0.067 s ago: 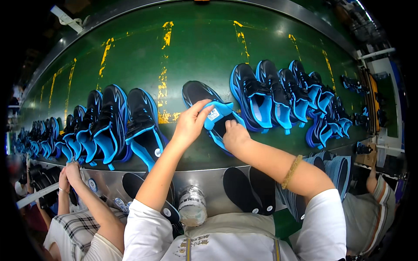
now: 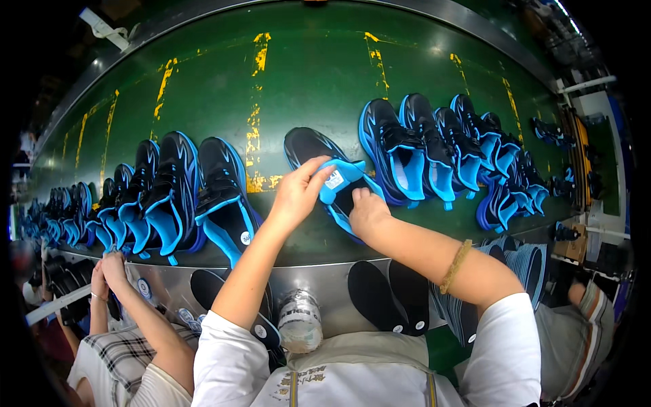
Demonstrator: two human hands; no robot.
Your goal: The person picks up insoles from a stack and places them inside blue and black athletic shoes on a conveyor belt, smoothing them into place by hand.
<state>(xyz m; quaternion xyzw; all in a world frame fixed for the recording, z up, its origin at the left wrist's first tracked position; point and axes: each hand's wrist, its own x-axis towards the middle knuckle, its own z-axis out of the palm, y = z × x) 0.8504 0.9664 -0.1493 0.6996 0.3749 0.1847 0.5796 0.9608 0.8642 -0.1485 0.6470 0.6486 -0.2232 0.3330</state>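
Observation:
In front of me a black and blue sneaker (image 2: 308, 147) lies on the green work surface, its toe pointing away and to the left. My left hand (image 2: 298, 193) pinches its blue-lined tongue (image 2: 344, 175), folded back so that a white label shows. Over the shoe's opening, my right hand (image 2: 368, 214) is closed with its fingers curled down inside. Its fingertips are hidden, so what they grip cannot be made out. Just to the left stands another sneaker (image 2: 222, 169) of the same kind with a round white sticker inside.
Rows of similar sneakers (image 2: 178, 163) run along the left, with more sneakers (image 2: 390, 132) on the right. Black insoles (image 2: 376, 295), a plastic-wrapped roll (image 2: 300, 322) and an insole stack (image 2: 532, 271) sit along the near metal ledge (image 2: 325, 271). Co-workers' hands (image 2: 112, 271) are at the left.
My right hand has shifted very slightly to the right at the shoe opening. The shoe and my left hand have hardly moved.

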